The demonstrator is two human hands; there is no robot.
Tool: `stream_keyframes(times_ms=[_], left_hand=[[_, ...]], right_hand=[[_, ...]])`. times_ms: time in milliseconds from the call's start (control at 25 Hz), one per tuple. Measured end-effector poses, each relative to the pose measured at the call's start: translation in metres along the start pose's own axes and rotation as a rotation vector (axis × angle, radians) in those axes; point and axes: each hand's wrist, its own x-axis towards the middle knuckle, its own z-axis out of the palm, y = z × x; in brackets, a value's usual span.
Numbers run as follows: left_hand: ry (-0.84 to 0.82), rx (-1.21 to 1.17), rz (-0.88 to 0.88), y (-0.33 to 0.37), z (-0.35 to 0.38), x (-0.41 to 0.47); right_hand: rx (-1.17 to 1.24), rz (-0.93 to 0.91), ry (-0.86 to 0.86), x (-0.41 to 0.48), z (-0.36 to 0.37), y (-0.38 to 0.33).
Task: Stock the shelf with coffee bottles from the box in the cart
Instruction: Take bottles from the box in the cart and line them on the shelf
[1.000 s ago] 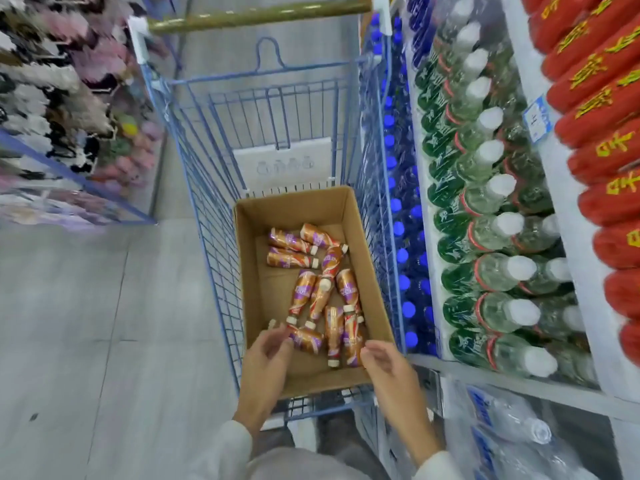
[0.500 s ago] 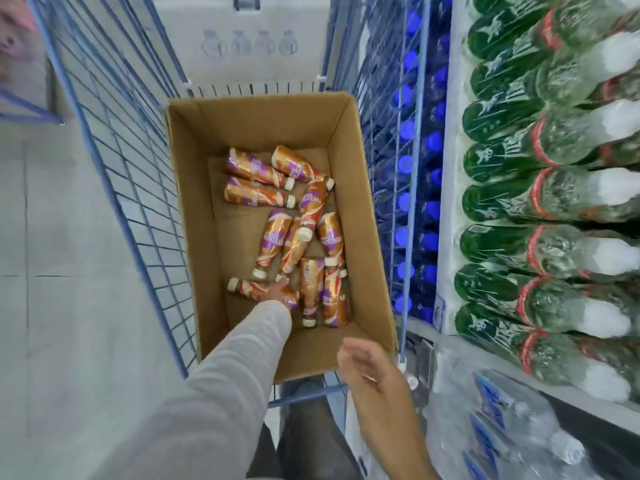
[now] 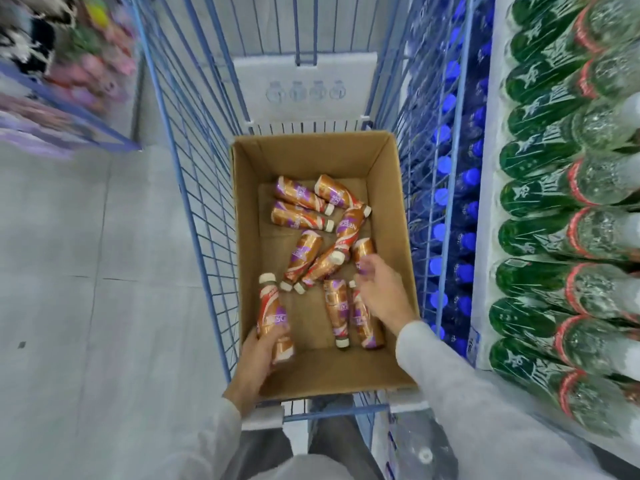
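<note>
Inside the box (image 3: 250,237), your left hand (image 3: 254,355) clasps a coffee bottle (image 3: 272,310) near its base, likely light, rigid, slick, so grip mid-body; right hand (image 3: 384,292) blurred, grasp unclear.

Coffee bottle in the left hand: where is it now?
Head view, lower left of the cardboard box: the left hand grips the coffee bottle by its base beside the box's left wall, cap pointing away, apart from the loose bottles.
</note>
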Motion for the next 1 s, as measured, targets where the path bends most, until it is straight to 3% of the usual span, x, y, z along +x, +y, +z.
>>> stream_keyframes(times_ms=[120,280,360,560,680,880,1000], left_hand=[[-0.017,-0.003,0.019,0.008,-0.014,-0.028],[0.036,-0.068,0.015,0.016,-0.022,-0.042],[0.023,-0.113,0.02,0.017,-0.025,-0.041],[0.01,-0.134,0.013,0.023,-0.026,-0.033],[-0.019,-0.093,0.034,0.032,-0.025,-0.039],[-0.142,-0.058,0.138,0.063,-0.022,-0.075],[-0.251,-0.026,0.234,0.084,-0.021,-0.103]], right_hand=[[-0.458,-0.155,-0.002,0.093,-0.004,-0.019],[-1.019,-0.31,-0.202,0.176,0.005,-0.019],[-1.138,-0.322,-0.236,0.191,0.022,-0.008],[-1.192,-0.406,-0.076,0.191,0.05,0.016],[-0.973,-0.404,-0.064,0.164,0.043,0.013],[0.116,-0.076,-0.035,0.053,0.018,-0.034],[0.512,-0.036,0.022,-0.039,0.005,-0.063]])
